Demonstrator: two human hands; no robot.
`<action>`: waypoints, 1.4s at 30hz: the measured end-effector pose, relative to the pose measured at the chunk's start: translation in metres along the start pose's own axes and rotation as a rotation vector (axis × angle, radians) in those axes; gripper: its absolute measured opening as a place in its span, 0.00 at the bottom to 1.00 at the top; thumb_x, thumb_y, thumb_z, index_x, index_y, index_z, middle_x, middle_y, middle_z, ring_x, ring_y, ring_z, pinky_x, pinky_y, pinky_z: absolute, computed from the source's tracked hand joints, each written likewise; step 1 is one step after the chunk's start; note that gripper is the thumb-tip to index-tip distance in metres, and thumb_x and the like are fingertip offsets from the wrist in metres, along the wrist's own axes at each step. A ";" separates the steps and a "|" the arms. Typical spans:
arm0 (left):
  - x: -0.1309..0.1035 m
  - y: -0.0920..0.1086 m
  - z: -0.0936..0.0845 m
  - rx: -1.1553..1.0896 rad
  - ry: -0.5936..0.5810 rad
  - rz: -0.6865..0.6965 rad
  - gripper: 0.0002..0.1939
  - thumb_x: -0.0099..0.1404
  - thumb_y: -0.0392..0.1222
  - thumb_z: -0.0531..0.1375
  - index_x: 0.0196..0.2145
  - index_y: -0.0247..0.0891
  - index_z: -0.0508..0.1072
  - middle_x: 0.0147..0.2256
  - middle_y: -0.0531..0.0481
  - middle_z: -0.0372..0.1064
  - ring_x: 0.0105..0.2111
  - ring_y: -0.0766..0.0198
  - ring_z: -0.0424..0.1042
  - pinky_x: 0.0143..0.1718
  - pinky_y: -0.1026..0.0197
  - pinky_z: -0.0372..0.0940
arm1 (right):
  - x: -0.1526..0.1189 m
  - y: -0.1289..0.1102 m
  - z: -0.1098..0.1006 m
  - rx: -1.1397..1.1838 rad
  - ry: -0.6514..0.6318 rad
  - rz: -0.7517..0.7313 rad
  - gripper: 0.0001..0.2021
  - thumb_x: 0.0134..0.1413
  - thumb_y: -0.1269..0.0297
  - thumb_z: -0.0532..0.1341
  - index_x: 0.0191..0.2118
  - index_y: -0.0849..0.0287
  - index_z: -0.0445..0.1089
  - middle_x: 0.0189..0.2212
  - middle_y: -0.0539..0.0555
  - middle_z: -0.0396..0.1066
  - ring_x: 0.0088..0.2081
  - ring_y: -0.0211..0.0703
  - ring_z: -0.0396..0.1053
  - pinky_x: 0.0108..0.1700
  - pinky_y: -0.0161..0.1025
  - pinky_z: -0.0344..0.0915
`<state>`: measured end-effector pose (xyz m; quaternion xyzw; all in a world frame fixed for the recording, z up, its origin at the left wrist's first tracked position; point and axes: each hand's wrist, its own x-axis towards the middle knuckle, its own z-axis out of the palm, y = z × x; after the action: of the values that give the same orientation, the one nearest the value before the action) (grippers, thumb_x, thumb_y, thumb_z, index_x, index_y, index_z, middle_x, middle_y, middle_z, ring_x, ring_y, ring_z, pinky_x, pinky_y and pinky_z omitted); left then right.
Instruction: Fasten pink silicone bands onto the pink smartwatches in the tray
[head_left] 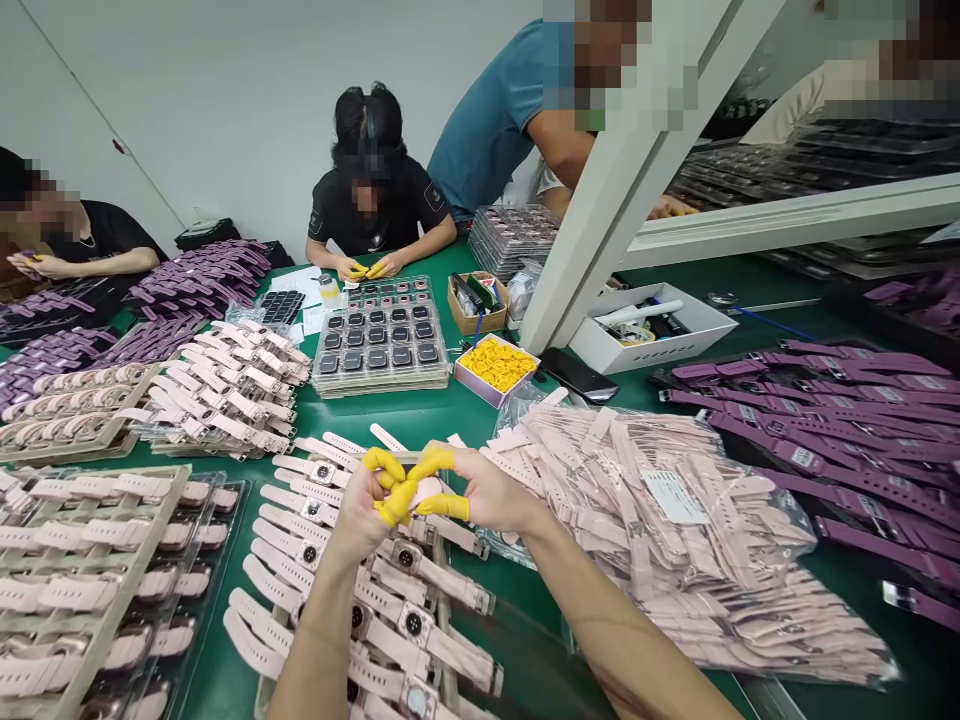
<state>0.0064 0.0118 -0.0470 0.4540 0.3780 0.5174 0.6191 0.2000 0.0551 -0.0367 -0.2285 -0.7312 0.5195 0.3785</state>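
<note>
My left hand [373,505] and my right hand [480,488] meet at the middle of the view, with yellow finger cots on the fingertips. Both are closed on a small pink smartwatch [427,491], mostly covered by the fingers. Whether its strap is fully attached cannot be seen. Just below, pink-strapped smartwatches [412,622] lie in rows on a tray, many with their round sensor backs facing up. To the right of my right hand, a clear bag of pink watch straps [600,455] lies on the green table.
Trays of pink watches [82,535] stand at left. Stacked trays of watch faces [379,345], a box of yellow finger cots [495,368], a phone [577,375] and a white box [652,325] sit farther back. Purple straps [840,420] lie at right. A slanted post [600,210] rises beyond. Co-workers sit opposite.
</note>
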 end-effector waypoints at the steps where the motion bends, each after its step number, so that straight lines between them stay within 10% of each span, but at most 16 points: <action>1: -0.001 0.002 0.002 0.045 0.035 0.010 0.23 0.54 0.44 0.76 0.34 0.41 0.64 0.20 0.61 0.67 0.17 0.73 0.64 0.20 0.71 0.59 | 0.000 -0.001 0.000 -0.036 -0.014 0.003 0.21 0.56 0.43 0.70 0.45 0.56 0.79 0.38 0.53 0.72 0.39 0.44 0.70 0.45 0.43 0.68; 12: 0.005 0.013 0.003 0.157 0.049 0.011 0.21 0.60 0.55 0.71 0.37 0.39 0.68 0.24 0.58 0.67 0.21 0.70 0.66 0.24 0.68 0.62 | 0.000 -0.004 -0.006 -0.294 -0.037 -0.106 0.14 0.66 0.55 0.65 0.52 0.53 0.76 0.45 0.57 0.74 0.49 0.50 0.68 0.53 0.49 0.68; 18: 0.014 0.024 -0.016 0.753 0.347 0.176 0.13 0.71 0.46 0.60 0.50 0.38 0.72 0.49 0.40 0.75 0.51 0.53 0.74 0.57 0.48 0.67 | 0.005 0.026 -0.005 -0.445 0.150 0.106 0.10 0.62 0.62 0.68 0.47 0.56 0.77 0.44 0.56 0.70 0.45 0.48 0.70 0.49 0.46 0.68; 25: 0.028 0.039 -0.065 1.758 0.009 -0.140 0.28 0.62 0.22 0.51 0.57 0.37 0.73 0.60 0.32 0.70 0.66 0.42 0.62 0.64 0.34 0.57 | 0.009 0.036 0.006 -0.565 0.071 0.334 0.09 0.60 0.64 0.69 0.45 0.56 0.75 0.38 0.51 0.71 0.37 0.44 0.70 0.38 0.38 0.62; 35: 0.040 0.072 -0.067 1.995 -0.234 -0.078 0.18 0.60 0.21 0.51 0.34 0.40 0.74 0.40 0.39 0.76 0.52 0.45 0.70 0.69 0.28 0.42 | 0.004 0.038 0.003 -0.542 0.007 0.334 0.12 0.62 0.66 0.67 0.50 0.57 0.74 0.44 0.56 0.71 0.41 0.46 0.73 0.44 0.41 0.68; 42: 0.003 0.127 -0.034 1.938 -0.221 0.225 0.16 0.62 0.26 0.51 0.32 0.44 0.73 0.31 0.45 0.74 0.41 0.47 0.72 0.70 0.28 0.40 | 0.005 0.006 0.021 -0.245 0.295 0.124 0.21 0.68 0.50 0.61 0.59 0.55 0.67 0.53 0.60 0.70 0.57 0.53 0.68 0.59 0.53 0.67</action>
<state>-0.0629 0.0269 0.0635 0.8447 0.5335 -0.0061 -0.0427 0.1801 0.0489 -0.0442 -0.3911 -0.7101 0.4099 0.4181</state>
